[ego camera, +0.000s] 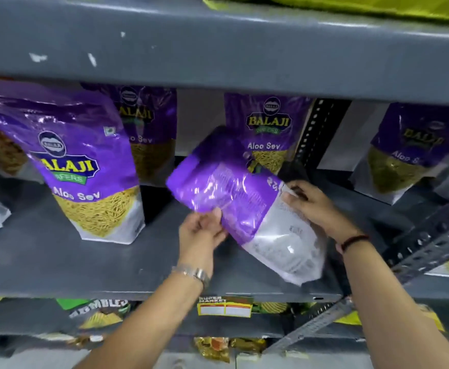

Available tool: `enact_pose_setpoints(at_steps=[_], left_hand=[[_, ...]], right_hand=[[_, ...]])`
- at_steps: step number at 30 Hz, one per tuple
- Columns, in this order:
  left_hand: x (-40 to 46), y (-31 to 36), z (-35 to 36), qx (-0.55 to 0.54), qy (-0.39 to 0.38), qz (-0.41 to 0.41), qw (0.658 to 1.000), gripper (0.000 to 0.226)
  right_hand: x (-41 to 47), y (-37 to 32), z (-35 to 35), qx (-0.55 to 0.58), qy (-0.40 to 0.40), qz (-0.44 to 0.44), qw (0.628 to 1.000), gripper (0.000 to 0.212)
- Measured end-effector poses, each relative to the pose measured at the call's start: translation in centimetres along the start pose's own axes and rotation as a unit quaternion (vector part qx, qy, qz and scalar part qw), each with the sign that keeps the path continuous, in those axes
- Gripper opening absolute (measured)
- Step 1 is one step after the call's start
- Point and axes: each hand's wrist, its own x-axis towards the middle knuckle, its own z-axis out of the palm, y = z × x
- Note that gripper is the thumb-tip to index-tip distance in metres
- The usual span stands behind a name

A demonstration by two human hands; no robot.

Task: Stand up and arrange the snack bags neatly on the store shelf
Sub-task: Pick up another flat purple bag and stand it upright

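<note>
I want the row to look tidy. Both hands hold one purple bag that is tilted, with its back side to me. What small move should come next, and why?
Probably turn the held bag front-out and stand it on its white base on the shelf. The left hand and right hand hold it tilted, back showing, while the upright Aloo Sev bag faces front.

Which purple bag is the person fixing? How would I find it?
Look at the grey middle shelf with purple Aloo Sev bags. Just right of centre, one bag is between the left hand and right hand. Only this one is tilted and shows its back.
</note>
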Motion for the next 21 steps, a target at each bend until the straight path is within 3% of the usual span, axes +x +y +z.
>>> enact_pose_setpoints(at_steps=[4, 6, 9, 12, 14, 15, 17, 18, 21], left_hand=[[2.7, 5.0, 1.6, 0.106, -0.067, 0.169, 0.978, 0.027], [4.2, 6.4, 1.6, 0.142, -0.069, 0.202, 0.967, 0.028], [6.0, 6.4, 0.0, 0.133, -0.074, 0.158, 0.975, 0.029], [7.2, 4.9, -3.0, 0.127, -0.114, 0.110, 0.979, 0.019], [7.6, 3.5, -5.1, 0.185, -0.190, 0.083, 0.961, 0.018], [7.7, 2.6, -5.8, 0.234, -0.242, 0.060, 0.940, 0.036], [7.5, 0.8, -6.2, 0.334, -0.312, 0.022, 0.889, 0.069], [7.4, -0.1, -6.2, 0.361, -0.299, 0.012, 0.883, 0.073], [8.0, -0.6, -5.7, 0.350, -0.241, 0.016, 0.905, 0.067]], right_hand=[[-2.1, -0.5, 2.3, 0.161, 0.138, -0.055, 0.976, 0.019], [-2.7, -0.3, 4.4, 0.191, 0.170, -0.071, 0.964, 0.023], [-3.0, 0.3, 6.5, 0.184, 0.138, -0.054, 0.972, 0.029], [-2.3, 1.0, 5.6, 0.167, 0.070, -0.028, 0.983, 0.050], [-1.8, 1.6, 4.8, 0.153, -0.014, -0.021, 0.988, 0.077], [-1.6, 1.8, 4.7, 0.141, -0.061, -0.016, 0.988, 0.084], [-1.7, 1.9, 5.1, 0.127, -0.125, 0.000, 0.984, 0.070], [-1.8, 1.9, 5.5, 0.136, -0.130, 0.009, 0.982, 0.059], [-3.0, 2.0, 7.3, 0.188, -0.059, 0.018, 0.980, 0.048]])
